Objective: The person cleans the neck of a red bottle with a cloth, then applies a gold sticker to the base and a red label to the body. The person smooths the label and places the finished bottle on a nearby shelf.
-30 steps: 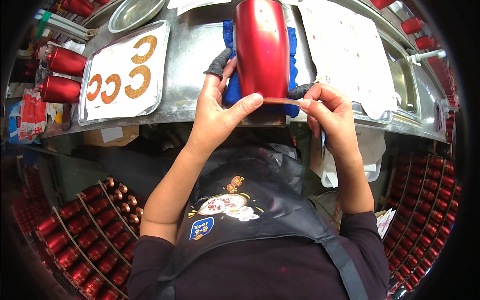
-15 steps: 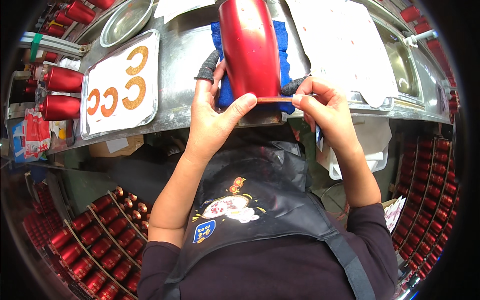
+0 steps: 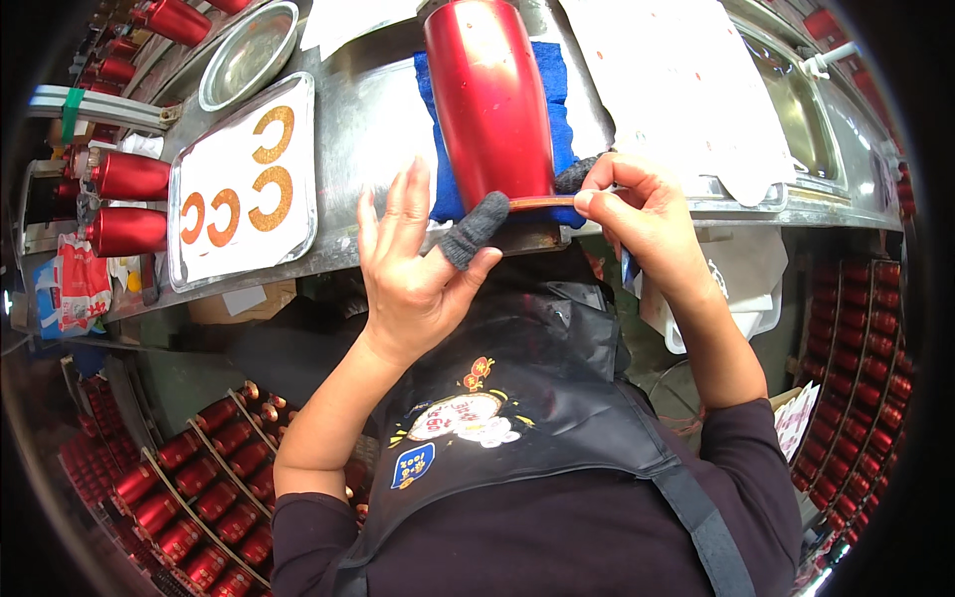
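A glossy red metal bottle-shaped vessel (image 3: 489, 95) lies on a folded blue cloth (image 3: 444, 195) on the metal table. Across its near end runs a thin orange-gold strip (image 3: 542, 202). My right hand (image 3: 642, 214) pinches the strip's right end between thumb and finger; a dark grey sleeve covers its index finger. My left hand (image 3: 413, 264) is open, its other fingers spread up beside the cloth. Its index finger, in a dark grey knitted finger sleeve (image 3: 476, 231), touches or nearly touches the strip's left end; exact contact is unclear.
Left of me, a clear tray (image 3: 310, 179) bears a white sheet with several gold C-shaped pieces (image 3: 269, 197). Behind it stands a metal bowl (image 3: 249, 55). White spotted sheets (image 3: 686, 99) lie to the right, beside a metal basin (image 3: 796, 114). Racks of red vessels (image 3: 199, 497) fill the lower sides.
My left thumb has left the strip's left end; the sleeved index finger has come down there from beside the vessel. My right hand keeps its pinch.
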`<state>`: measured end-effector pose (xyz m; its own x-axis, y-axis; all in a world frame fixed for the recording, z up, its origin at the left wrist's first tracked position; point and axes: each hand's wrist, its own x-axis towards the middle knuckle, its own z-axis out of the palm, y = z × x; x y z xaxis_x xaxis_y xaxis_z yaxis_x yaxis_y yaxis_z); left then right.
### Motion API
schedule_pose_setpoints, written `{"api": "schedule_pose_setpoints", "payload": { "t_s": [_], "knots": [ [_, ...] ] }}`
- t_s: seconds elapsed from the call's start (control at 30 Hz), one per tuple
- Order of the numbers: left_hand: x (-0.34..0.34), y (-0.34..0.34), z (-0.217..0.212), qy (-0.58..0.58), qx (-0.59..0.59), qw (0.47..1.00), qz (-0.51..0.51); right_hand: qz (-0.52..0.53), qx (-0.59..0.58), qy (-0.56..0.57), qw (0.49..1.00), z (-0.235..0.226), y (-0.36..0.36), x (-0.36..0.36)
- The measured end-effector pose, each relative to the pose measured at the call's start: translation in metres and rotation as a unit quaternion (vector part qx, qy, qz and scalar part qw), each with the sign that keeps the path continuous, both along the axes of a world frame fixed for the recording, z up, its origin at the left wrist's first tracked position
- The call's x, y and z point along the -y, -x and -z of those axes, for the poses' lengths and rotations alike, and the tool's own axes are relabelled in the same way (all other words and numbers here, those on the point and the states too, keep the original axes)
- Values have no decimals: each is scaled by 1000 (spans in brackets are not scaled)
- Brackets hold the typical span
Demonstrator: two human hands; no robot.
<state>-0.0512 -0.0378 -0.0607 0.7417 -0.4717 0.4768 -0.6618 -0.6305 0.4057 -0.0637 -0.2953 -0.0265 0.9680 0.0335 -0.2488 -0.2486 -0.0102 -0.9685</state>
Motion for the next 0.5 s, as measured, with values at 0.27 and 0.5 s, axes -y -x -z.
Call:
{"api": "schedule_pose_setpoints", "payload": {
  "t_s": [0.27, 0.5],
  "knots": [
    [1, -6, -17, -42, 52, 997, 27, 0, 8, 19, 1000, 4, -1, 4],
    [8, -18, -45, -117, 83, 987, 70, -18, 9, 12, 1000, 9, -5, 5]
  ]
}}
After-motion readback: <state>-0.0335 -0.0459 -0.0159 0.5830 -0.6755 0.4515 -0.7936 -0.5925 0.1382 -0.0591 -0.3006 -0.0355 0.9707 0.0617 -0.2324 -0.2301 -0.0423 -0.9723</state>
